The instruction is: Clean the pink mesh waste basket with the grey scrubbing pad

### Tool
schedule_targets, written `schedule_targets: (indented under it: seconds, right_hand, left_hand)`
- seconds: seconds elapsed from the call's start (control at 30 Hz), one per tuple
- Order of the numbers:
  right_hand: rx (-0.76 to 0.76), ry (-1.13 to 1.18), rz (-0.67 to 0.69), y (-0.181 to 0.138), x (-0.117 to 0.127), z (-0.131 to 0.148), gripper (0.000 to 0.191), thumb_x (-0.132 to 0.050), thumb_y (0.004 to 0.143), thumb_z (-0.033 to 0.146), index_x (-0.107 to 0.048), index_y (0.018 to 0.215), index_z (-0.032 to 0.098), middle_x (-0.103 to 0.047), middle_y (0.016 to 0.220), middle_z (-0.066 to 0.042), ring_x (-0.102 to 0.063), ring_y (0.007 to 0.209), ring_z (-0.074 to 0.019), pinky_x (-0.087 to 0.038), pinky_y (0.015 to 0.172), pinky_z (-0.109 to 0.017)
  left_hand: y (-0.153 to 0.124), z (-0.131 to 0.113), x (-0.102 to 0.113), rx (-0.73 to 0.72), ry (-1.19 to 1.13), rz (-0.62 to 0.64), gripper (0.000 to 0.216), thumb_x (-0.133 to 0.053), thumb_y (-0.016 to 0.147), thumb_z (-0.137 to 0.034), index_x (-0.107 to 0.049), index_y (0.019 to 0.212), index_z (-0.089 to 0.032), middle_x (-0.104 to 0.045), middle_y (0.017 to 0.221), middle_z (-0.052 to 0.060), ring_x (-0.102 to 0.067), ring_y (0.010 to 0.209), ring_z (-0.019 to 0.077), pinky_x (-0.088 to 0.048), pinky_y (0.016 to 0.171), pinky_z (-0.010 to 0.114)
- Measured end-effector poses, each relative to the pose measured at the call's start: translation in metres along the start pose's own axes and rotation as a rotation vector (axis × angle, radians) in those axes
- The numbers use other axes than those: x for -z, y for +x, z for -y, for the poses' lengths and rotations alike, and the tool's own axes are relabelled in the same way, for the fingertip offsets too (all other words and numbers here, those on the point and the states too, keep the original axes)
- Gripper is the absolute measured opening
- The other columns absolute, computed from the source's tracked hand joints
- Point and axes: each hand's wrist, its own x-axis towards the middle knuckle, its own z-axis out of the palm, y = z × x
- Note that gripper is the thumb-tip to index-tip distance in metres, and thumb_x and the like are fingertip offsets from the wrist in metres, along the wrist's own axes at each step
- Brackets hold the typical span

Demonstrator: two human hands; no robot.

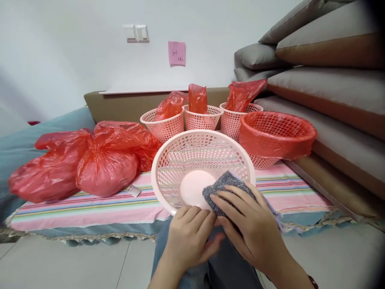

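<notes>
A pale pink plastic mesh basket is tilted toward me over my lap. My left hand grips its near rim from below, fingers curled over the edge. A grey cloth lies against the inside of the basket, and my right hand presses on it with fingers extended and close together. The cloth covers the lower right part of the basket's solid bottom.
Three small pink baskets with red bags stand at the back of a striped cloth. A larger basket lined with a red bag sits right. Full red bags lie left. Stacked cushions rise on the right.
</notes>
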Motion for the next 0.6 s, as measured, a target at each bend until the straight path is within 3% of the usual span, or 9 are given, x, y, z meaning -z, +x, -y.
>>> schedule_targets:
  seconds: [0.13,0.4,0.5,0.6]
  right_hand:
    - [0.031,0.044,-0.089,0.008,-0.010,-0.011,0.018,-0.048,0.091,0.023,-0.065,0.095,0.018,-0.070,0.086,-0.004,-0.061,0.088,-0.0229,-0.037,0.098,-0.046]
    - [0.192,0.158,-0.362,0.018,-0.020,-0.095,0.026,-0.040,0.085,0.019,-0.065,0.091,0.019,-0.070,0.079,-0.005,-0.065,0.084,-0.0225,-0.044,0.091,-0.047]
    - [0.096,0.135,-0.412,0.019,-0.024,-0.087,0.024,-0.041,0.087,0.019,-0.065,0.088,0.020,-0.069,0.077,-0.004,-0.064,0.084,-0.0224,-0.041,0.093,-0.048]
    - [-0.006,0.076,-0.429,0.018,-0.030,-0.053,0.021,-0.044,0.088,0.019,-0.065,0.088,0.020,-0.070,0.077,-0.003,-0.063,0.087,-0.0232,-0.038,0.093,-0.048]
  left_hand:
    - [0.002,0.007,-0.007,0.008,0.003,-0.084,0.016,-0.049,0.092,-0.028,-0.058,0.084,-0.018,-0.067,0.066,0.002,-0.058,0.060,0.0182,-0.035,0.057,0.034]
    - [0.008,0.017,-0.014,-0.053,0.050,-0.152,0.018,-0.058,0.091,-0.032,-0.058,0.081,-0.018,-0.064,0.061,0.000,-0.055,0.055,0.0165,-0.032,0.056,0.033]
    - [0.011,0.013,-0.014,0.029,0.100,-0.122,0.021,-0.060,0.093,-0.035,-0.059,0.081,-0.018,-0.063,0.062,-0.001,-0.053,0.057,0.0168,-0.032,0.058,0.033]
    - [0.014,0.008,-0.015,0.112,0.136,-0.076,0.023,-0.057,0.094,-0.038,-0.060,0.082,-0.019,-0.063,0.063,-0.001,-0.052,0.060,0.0179,-0.031,0.061,0.033]
